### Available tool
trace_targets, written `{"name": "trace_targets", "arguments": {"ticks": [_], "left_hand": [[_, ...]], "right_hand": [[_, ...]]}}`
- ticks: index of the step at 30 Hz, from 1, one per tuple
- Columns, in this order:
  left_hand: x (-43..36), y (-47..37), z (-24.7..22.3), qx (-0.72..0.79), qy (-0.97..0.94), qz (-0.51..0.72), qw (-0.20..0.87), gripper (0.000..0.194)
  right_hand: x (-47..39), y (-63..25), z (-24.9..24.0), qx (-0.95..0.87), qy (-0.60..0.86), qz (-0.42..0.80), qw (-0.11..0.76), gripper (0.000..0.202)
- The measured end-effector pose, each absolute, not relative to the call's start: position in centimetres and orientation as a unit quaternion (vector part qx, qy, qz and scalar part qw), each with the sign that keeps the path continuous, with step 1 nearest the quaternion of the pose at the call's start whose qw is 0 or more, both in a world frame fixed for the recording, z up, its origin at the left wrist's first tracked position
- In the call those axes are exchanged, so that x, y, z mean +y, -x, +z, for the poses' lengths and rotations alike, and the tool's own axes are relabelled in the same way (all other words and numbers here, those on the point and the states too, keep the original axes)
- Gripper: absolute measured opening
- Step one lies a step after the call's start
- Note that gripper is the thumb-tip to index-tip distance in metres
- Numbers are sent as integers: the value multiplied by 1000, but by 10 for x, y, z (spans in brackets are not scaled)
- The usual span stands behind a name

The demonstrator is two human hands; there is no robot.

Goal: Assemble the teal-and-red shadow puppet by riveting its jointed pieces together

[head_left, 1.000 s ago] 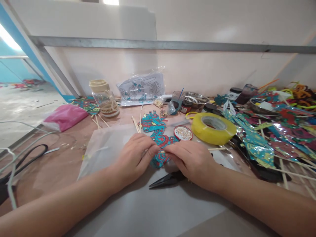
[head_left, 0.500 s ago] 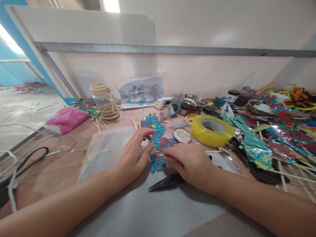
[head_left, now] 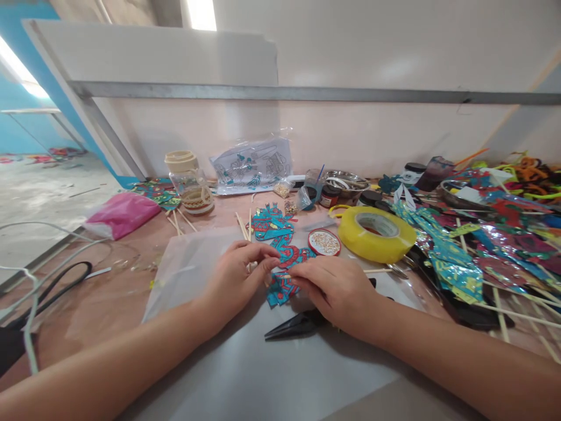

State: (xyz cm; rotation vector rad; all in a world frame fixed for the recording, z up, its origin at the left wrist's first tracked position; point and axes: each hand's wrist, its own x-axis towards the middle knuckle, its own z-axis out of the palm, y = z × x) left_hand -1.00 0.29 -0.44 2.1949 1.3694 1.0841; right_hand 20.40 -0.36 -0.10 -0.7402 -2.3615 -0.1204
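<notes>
A blue-and-red patterned cut-out figure [head_left: 274, 230] lies in front of me, its lower part between my hands. My left hand [head_left: 243, 273] is closed at the figure's left side, thumb and forefinger pinched over it; anything between them is too small to make out. My right hand [head_left: 339, 290] is closed over the figure's right side on a thin wooden stick [head_left: 377, 271], whose far end sticks out to the right. Black pointed pliers [head_left: 291, 326] lie beneath and beside my right hand. A red-rimmed lid of small beads [head_left: 324, 242] sits just beyond it.
A yellow tape roll [head_left: 377, 233] lies to the right, before piled shiny cut-outs [head_left: 456, 263] on sticks. A jar [head_left: 190, 184], a bagged drawing sheet [head_left: 252, 164] and paint pots [head_left: 329, 196] stand at the back. Scissors [head_left: 52, 286] and white cables lie left.
My left hand has drawn slightly down, its fingertips closing together near the figure's middle and uncovering more of its upper part. My right hand stays almost where it was. The view has shifted slightly.
</notes>
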Motion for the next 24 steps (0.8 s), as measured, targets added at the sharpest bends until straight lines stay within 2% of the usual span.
{"name": "trace_targets", "arguments": {"ticks": [2,5,6,8,9,11,13,16,18,20,24], "left_hand": [[3,10,-5,475,-770,395,160,24],[4,11,-4,458,-777,412,130,51],[4,11,-4,448,-784,412,122,50],[5,12,-2,425,-805,395,126,26],[4,12,-2,417,-815,379,134,21],[4,11,-2,418,-823,357,145,33],[4,11,-4,436,-811,363,145,23],[5,11,-6,430,-805,384,142,24],[6,11,-6,414,-816,377,144,15],[6,12,-5,410,-822,368,145,26],[6,11,-4,411,-812,388,147,25]], "right_hand": [[-4,-204,-1,-899,284,-52,329,20],[-4,-205,0,-897,278,-57,338,21],[-4,-205,0,-897,277,-54,339,21],[-4,-205,0,-898,275,-45,339,20],[-4,-205,0,-898,276,-40,339,20],[-4,-205,-1,-898,278,-34,338,19],[-4,-205,-1,-897,283,-34,338,18],[-4,-204,-1,-897,282,-33,338,19],[-5,-205,0,-898,279,-31,340,19],[-5,-205,0,-898,280,-31,339,20],[-4,-205,0,-897,286,-34,336,20]]}}
